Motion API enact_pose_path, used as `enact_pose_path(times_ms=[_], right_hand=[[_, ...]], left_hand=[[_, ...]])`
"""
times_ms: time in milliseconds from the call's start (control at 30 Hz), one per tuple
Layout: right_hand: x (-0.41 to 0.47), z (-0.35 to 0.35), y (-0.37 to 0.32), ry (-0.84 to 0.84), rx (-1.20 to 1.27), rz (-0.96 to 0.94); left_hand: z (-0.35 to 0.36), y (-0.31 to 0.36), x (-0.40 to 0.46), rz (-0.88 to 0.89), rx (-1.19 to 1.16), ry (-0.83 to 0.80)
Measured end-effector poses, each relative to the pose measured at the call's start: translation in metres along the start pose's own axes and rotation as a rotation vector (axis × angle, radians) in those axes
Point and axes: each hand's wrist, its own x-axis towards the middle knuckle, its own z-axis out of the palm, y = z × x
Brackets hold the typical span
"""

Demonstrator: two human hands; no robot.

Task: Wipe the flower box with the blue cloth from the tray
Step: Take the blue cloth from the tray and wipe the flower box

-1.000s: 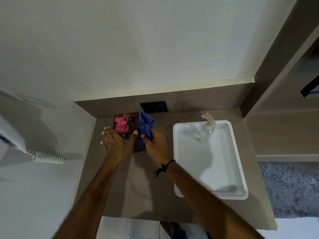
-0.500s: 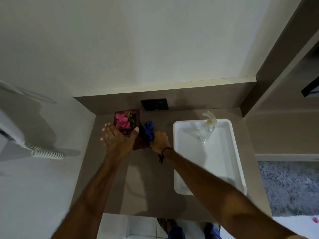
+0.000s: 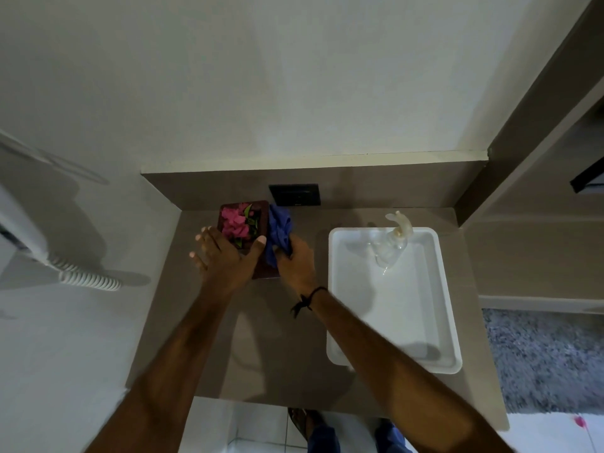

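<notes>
A dark brown flower box point(image 3: 265, 273) with pink flowers and green leaves stands at the back left of the brown counter. My left hand point(image 3: 222, 259) rests over its near top edge, fingers spread, thumb on the right rim. My right hand point(image 3: 295, 263) grips the bunched blue cloth point(image 3: 277, 232) and presses it against the box's right side. The white tray point(image 3: 434, 322) lies to the right of my hands.
A clear spray bottle point(image 3: 394, 245) lies in the far end of the tray. A black wall socket point(image 3: 294, 195) sits behind the box. A white wall phone with a coiled cord point(image 3: 88, 277) hangs at the left. Grey carpet point(image 3: 542, 358) lies right of the counter.
My right hand slid the cloth down along the box's right side, then back up, so more cloth shows above the hand again. My left hand stayed on the box.
</notes>
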Motion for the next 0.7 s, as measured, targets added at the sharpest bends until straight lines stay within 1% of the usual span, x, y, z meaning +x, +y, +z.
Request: enact_pose_path(times_ms=[100,167,233,300,433,533,600,700], right_hand=[[0.003,-0.001,0.025,-0.113,-0.247,0.066],[0.008,-0.005,0.030,-0.130,-0.363,0.077],[0.014,-0.009,0.026,-0.142,-0.434,0.076],[0.020,-0.011,0.017,-0.156,-0.434,0.108],[0.025,-0.011,-0.004,-0.158,-0.331,0.151],[0.024,-0.016,-0.017,-0.151,-0.192,0.141],[0.023,-0.025,-0.029,-0.141,-0.060,0.136],[0.016,-0.043,-0.050,-0.153,0.266,0.191]], left_hand=[[0.002,-0.001,0.000,0.002,-0.014,0.002],[0.003,-0.003,0.001,0.008,-0.017,0.006],[0.004,-0.003,0.002,0.006,-0.022,0.002],[0.004,-0.004,0.002,0.000,-0.020,-0.012],[0.001,-0.001,0.001,-0.003,-0.023,-0.008],[0.001,-0.001,0.000,0.000,-0.035,-0.003],[0.001,0.000,0.001,-0.007,-0.043,0.001],[-0.001,0.004,0.000,-0.010,-0.068,0.022]])
